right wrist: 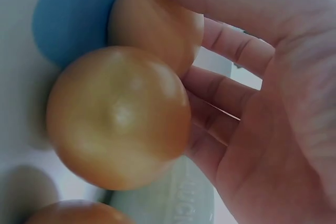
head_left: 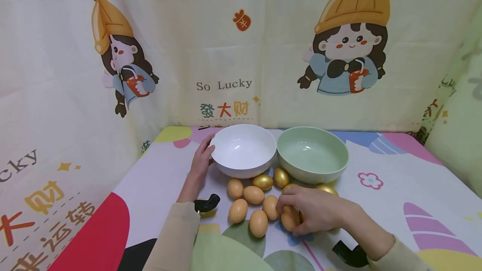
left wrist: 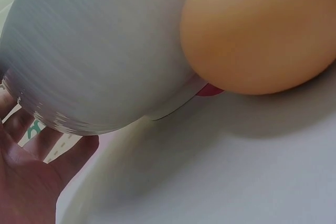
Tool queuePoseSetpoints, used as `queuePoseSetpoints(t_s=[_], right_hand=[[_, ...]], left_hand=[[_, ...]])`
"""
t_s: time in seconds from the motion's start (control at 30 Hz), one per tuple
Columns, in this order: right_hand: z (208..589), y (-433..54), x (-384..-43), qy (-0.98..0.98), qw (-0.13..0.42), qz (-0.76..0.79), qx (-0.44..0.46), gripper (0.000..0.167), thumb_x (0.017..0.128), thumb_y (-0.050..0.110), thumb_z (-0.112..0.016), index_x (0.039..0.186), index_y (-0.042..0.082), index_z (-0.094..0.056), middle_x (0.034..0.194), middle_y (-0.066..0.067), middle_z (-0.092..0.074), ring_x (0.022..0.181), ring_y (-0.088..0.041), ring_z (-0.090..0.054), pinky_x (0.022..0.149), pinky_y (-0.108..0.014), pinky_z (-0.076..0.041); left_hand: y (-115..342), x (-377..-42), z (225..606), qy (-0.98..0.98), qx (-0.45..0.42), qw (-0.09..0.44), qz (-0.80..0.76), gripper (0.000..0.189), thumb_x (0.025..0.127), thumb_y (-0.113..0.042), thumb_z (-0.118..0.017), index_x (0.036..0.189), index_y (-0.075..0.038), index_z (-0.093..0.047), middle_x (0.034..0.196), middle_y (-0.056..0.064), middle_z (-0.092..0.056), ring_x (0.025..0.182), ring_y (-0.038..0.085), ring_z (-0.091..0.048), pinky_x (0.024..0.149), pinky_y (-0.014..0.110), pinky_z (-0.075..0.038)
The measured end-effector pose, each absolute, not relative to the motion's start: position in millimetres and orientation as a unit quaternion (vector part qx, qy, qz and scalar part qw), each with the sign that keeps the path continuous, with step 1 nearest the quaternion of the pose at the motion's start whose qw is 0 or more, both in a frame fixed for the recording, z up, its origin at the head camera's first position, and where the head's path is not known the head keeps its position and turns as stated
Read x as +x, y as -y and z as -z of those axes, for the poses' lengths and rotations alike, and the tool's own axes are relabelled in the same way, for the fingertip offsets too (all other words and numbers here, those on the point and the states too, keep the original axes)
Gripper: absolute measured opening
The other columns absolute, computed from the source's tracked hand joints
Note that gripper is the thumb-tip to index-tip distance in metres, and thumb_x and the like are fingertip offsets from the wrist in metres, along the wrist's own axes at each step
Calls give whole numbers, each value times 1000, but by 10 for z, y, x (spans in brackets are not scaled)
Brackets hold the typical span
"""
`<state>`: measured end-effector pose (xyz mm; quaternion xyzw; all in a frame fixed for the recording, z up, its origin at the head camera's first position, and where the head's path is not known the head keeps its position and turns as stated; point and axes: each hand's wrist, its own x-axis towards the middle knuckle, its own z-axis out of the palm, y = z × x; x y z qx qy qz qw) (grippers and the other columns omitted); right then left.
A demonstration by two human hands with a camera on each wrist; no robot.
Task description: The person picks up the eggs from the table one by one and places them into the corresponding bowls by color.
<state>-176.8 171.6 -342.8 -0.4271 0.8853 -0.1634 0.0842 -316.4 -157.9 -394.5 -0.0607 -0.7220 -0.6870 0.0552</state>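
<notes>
Left bowl [head_left: 242, 150] beside right bowl [head_left: 312, 154], far end of table [head_left: 376, 208], curtain [head_left: 280, 53] behind. Eggs [head_left: 254, 195] on table, grouped in front of both bowls.

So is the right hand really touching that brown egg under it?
Touching. The right wrist view shows the right hand with its thumb laid across the brown egg, covering part of it.

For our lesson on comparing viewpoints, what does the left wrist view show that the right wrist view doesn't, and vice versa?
Only the left wrist view shows the left hand, touching the white bowl. Only the right wrist view shows the right hand holding a brown egg, and part of the green bowl with raised lettering. Both show at least one egg and the tabletop.
</notes>
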Motion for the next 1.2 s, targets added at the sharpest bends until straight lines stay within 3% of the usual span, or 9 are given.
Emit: queuePoseSetpoints(t_s=[0.53, 0.9, 1.07, 1.2], right_hand=[[3353, -1743, -1779, -872, 98, 195, -438, 38, 80, 21, -85, 113, 32, -68, 114, 18, -56, 101, -3, -52, 87, -27, -51], [3303, -1776, -1843, -840, 138, 296, -433, 38, 86, 22, -83, 120, 29, -67, 121, 14, -59, 102, -8, -57, 77, -30, -57], [3310, -1800, -1867, -829, 127, 317, -443, 37, 87, 23, -82, 121, 26, -66, 122, 10, -59, 102, -10, -58, 74, -32, -58], [3296, -1819, -1909, -829, 101, 305, -457, 38, 87, 24, -81, 122, 25, -66, 121, 11, -60, 102, -10, -59, 80, -33, -57]], left_hand=[[1563, -3156, 3951, 727, -54, 66, 681, 51, 105, -28, -45, 155, -20, -41, 158, 3, -38, 136, 26, -43, 106, 52, -41], [1583, -3157, 3929, 722, -63, 64, 686, 53, 105, -29, -45, 156, -18, -38, 159, 3, -36, 137, 27, -41, 108, 54, -39], [1570, -3145, 3924, 720, -63, 59, 688, 54, 105, -28, -45, 157, -17, -37, 160, 3, -36, 136, 28, -42, 108, 53, -39], [1563, -3146, 3928, 722, -61, 60, 686, 54, 105, -28, -45, 157, -17, -37, 160, 3, -35, 136, 27, -43, 108, 53, -39]])
